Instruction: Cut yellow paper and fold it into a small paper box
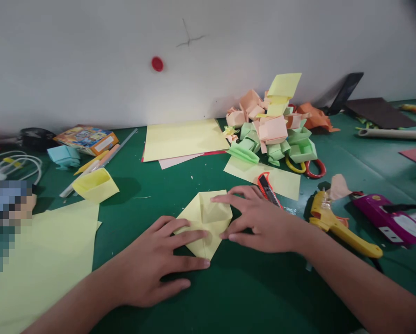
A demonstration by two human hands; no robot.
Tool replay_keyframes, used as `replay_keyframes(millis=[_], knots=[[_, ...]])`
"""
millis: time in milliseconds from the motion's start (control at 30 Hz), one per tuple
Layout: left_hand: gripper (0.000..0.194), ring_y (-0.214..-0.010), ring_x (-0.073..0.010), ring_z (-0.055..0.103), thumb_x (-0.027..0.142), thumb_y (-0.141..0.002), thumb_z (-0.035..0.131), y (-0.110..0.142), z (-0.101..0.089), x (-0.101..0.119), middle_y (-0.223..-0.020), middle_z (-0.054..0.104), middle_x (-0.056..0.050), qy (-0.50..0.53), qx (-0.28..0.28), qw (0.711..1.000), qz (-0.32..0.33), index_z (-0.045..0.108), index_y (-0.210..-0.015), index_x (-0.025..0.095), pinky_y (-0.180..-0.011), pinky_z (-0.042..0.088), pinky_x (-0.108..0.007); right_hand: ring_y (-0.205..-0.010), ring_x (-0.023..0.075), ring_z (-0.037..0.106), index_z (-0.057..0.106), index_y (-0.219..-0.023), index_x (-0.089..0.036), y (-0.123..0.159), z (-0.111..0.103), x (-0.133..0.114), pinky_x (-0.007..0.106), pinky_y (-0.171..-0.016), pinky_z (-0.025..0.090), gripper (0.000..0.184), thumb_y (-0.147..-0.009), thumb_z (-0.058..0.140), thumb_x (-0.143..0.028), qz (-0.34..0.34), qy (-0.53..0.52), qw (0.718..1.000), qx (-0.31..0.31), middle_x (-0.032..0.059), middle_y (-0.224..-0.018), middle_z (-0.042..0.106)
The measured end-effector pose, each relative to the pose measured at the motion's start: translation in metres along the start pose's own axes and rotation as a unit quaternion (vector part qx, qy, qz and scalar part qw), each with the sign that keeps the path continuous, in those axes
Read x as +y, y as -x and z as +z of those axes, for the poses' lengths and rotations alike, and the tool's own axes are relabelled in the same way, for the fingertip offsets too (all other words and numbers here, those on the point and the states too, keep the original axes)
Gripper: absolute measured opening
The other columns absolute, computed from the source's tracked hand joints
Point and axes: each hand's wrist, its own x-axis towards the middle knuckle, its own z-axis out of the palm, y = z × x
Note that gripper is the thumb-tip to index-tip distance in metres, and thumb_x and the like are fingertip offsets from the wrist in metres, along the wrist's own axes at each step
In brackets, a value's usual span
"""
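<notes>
A partly folded piece of yellow paper (pixel 213 220) lies on the green tabletop between my hands, its creases and a raised flap showing. My left hand (pixel 162 260) rests flat with spread fingers, the fingertips pressing the paper's left and lower parts. At the paper's upper right, my right hand (pixel 258 220) touches the flap with its index finger, while the thumb and other fingers lie along the right edge. Neither hand is closed around the sheet. Just behind the right hand sits an orange and black box cutter (pixel 268 188).
Pink and green folded paper pieces (pixel 272 130) are heaped by the wall. A yellow glue gun (pixel 347 234) and a purple power strip (pixel 391 218) lie at right. Leftward are a yellow paper box (pixel 96 185), yellow sheets (pixel 55 260) and a small carton (pixel 86 138).
</notes>
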Motion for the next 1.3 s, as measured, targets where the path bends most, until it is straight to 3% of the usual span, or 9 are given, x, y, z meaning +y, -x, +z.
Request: replay_keyframes(millis=[133,333,467,567,800,967,1100,1300], knots=[[0.047,-0.132,-0.0328,0.049,0.04,-0.094,0.062,0.001,-0.001,-0.001,-0.159,0.045,0.004,-0.011,-0.012,1.0,-0.002,0.055,-0.14,0.047,-0.103,0.038,-0.049,-0.139,0.0409,0.031,0.082,-0.096,-0.045,0.005,-0.012,0.012,0.072,-0.109,0.028,0.024,-0.097,0.058,-0.043,0.07,0.001,0.998,-0.011,-0.0104,-0.161,0.04],[0.046,-0.133,-0.0312,0.05,0.042,-0.094,0.062,0.002,-0.003,-0.001,-0.159,0.045,0.004,-0.009,-0.011,1.0,0.001,0.056,-0.14,0.047,-0.107,0.037,-0.046,-0.139,0.0393,0.034,0.083,-0.097,-0.041,0.01,-0.016,0.026,0.071,-0.113,0.026,0.026,-0.098,0.057,-0.042,0.097,0.022,0.995,0.023,-0.0055,-0.16,0.042],[0.046,-0.134,-0.0316,0.05,0.04,-0.094,0.063,0.002,0.0,-0.002,-0.159,0.046,0.004,-0.013,-0.005,1.0,-0.003,0.056,-0.139,0.047,-0.108,0.038,-0.047,-0.138,0.0362,0.037,0.081,-0.097,-0.036,0.012,-0.013,0.032,0.068,-0.111,0.031,0.024,-0.097,0.058,-0.035,0.072,0.032,0.996,0.051,-0.0025,-0.155,0.048],[0.046,-0.136,-0.0327,0.048,0.039,-0.095,0.061,0.001,0.002,-0.003,-0.16,0.044,0.004,-0.012,-0.011,1.0,-0.006,0.056,-0.139,0.048,-0.107,0.04,-0.05,-0.135,0.035,0.042,0.077,-0.108,-0.03,0.012,-0.01,0.038,0.065,-0.11,0.034,0.022,-0.094,0.06,-0.028,0.056,0.06,0.993,0.087,0.0039,-0.15,0.054],[0.043,-0.138,-0.0329,0.047,0.033,-0.093,0.062,0.002,0.001,-0.003,-0.157,0.047,0.0,0.019,0.003,1.0,-0.004,0.061,-0.135,0.046,-0.108,0.043,-0.055,-0.136,0.0323,0.043,0.053,-0.145,-0.028,0.008,0.0,0.049,0.061,-0.11,0.036,0.049,-0.097,0.056,-0.032,0.062,0.065,0.992,0.09,0.0082,-0.149,0.055],[0.036,-0.14,-0.0313,0.048,0.028,-0.091,0.062,0.005,0.004,-0.007,-0.152,0.053,-0.002,0.062,0.052,0.997,0.001,0.069,-0.125,0.04,-0.112,0.043,-0.054,-0.128,0.0309,0.047,0.062,-0.136,-0.031,0.006,0.005,0.049,0.058,-0.107,0.04,0.038,-0.098,0.057,-0.029,0.037,0.07,0.993,0.087,0.0066,-0.145,0.058],[0.024,-0.138,-0.0265,0.052,0.025,-0.094,0.06,0.009,0.007,-0.013,-0.142,0.063,-0.001,0.14,0.089,0.986,-0.014,0.075,-0.11,0.035,-0.116,0.043,-0.047,-0.123,0.0282,0.051,0.071,-0.125,-0.029,0.003,0.007,0.047,0.054,-0.107,0.043,0.029,-0.101,0.055,-0.027,-0.019,0.073,0.991,0.109,0.0076,-0.138,0.063],[0.021,-0.137,-0.0254,0.054,0.022,-0.093,0.061,0.009,0.005,-0.012,-0.135,0.068,-0.003,0.15,0.084,0.985,-0.026,0.075,-0.106,0.031,-0.117,0.042,-0.046,-0.122,0.0264,0.054,0.07,-0.127,-0.026,0.002,0.002,0.041,0.049,-0.105,0.046,0.03,-0.102,0.055,-0.034,-0.042,0.033,0.992,0.113,0.0099,-0.135,0.065]])
